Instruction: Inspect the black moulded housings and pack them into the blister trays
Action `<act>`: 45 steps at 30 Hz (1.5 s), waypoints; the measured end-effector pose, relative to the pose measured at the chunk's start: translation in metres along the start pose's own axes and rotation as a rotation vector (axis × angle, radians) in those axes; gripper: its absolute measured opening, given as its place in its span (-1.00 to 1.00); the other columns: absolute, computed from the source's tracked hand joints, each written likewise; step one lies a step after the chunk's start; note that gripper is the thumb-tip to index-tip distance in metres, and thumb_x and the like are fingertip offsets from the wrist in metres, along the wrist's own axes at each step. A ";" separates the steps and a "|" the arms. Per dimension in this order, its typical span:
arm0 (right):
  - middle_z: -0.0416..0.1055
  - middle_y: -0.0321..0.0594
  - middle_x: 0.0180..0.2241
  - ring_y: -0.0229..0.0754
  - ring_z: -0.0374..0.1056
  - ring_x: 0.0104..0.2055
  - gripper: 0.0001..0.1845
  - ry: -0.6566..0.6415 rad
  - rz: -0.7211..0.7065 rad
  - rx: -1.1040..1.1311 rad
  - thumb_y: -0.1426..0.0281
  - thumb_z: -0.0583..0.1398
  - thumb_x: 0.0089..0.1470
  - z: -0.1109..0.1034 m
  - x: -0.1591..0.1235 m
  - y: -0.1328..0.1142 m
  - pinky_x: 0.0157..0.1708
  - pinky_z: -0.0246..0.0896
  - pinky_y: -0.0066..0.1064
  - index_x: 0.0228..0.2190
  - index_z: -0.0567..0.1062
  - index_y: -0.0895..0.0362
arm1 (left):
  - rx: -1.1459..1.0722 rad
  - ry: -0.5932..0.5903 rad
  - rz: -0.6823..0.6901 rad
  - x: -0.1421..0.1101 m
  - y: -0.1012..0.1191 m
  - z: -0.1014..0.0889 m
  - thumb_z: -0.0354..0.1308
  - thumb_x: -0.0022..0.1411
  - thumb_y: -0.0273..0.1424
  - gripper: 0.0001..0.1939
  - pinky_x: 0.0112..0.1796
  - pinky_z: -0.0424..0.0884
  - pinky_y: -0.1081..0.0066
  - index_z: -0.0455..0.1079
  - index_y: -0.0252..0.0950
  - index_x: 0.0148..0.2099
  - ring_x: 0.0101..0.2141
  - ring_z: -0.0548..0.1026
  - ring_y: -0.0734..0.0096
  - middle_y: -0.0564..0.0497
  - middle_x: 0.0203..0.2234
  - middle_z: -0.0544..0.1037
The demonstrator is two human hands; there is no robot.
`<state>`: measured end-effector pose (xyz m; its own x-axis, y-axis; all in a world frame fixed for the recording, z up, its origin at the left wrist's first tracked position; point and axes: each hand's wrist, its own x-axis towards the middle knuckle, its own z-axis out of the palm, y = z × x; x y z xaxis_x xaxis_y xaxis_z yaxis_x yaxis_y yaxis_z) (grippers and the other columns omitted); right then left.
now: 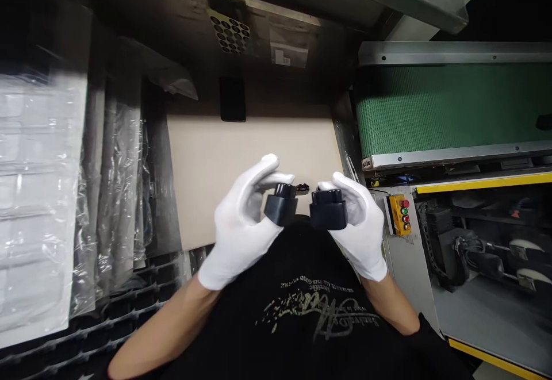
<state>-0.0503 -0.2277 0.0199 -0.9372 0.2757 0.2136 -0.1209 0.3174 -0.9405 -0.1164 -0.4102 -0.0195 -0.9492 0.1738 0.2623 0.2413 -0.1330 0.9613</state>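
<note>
Both my hands wear white gloves and are held in front of my chest, over the near edge of the beige board (207, 156). My left hand (248, 222) grips a black plastic part (281, 204) with a wide base and a narrower stepped top. A similar black plastic part (328, 210) sits in my right hand (357, 219), fingers closed on its outer side. The two parts are apart, with a small gap between them. Just beyond that gap, a small dark piece (302, 188) lies on the board; its kind is unclear.
Left of the board stand clear plastic trays (38, 196) and bagged stacks (116, 179). A black phone-like slab (233, 99) lies at the back, below a sheet of round black stickers (230, 32). At right are a green conveyor belt (452, 107) and a yellow button box (399, 215).
</note>
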 end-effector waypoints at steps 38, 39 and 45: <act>0.63 -0.09 0.16 0.14 0.62 0.17 -0.31 0.045 -0.306 -0.244 0.46 0.38 0.15 0.018 -0.010 0.034 0.20 0.63 0.05 0.30 0.49 -0.04 | -0.349 0.069 -0.186 -0.024 -0.008 0.038 0.30 0.47 -0.40 -0.69 0.23 0.62 0.13 0.51 -0.06 0.20 0.26 0.58 0.15 -0.03 0.20 0.64; 0.63 -0.08 0.16 0.14 0.62 0.17 -0.31 0.063 -0.301 -0.222 0.45 0.39 0.15 0.018 -0.010 0.036 0.21 0.63 0.05 0.29 0.50 -0.03 | -0.348 0.065 -0.198 -0.024 -0.008 0.037 0.31 0.46 -0.39 -0.69 0.22 0.62 0.16 0.52 -0.06 0.20 0.24 0.60 0.18 -0.02 0.19 0.65; 0.65 -0.03 0.11 0.14 0.62 0.17 -0.40 0.115 -0.153 -0.182 0.30 0.43 0.13 0.020 -0.017 0.044 0.24 0.59 0.07 0.19 0.58 0.03 | -0.323 0.039 -0.298 -0.023 -0.010 0.034 0.44 0.35 -0.20 -0.66 0.24 0.62 0.12 0.55 -0.07 0.12 0.21 0.62 0.13 -0.03 0.13 0.67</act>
<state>-0.0461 -0.2366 -0.0304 -0.8679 0.3098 0.3883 -0.1883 0.5182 -0.8343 -0.0896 -0.3795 -0.0320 -0.9761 0.2149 -0.0322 -0.1143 -0.3816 0.9172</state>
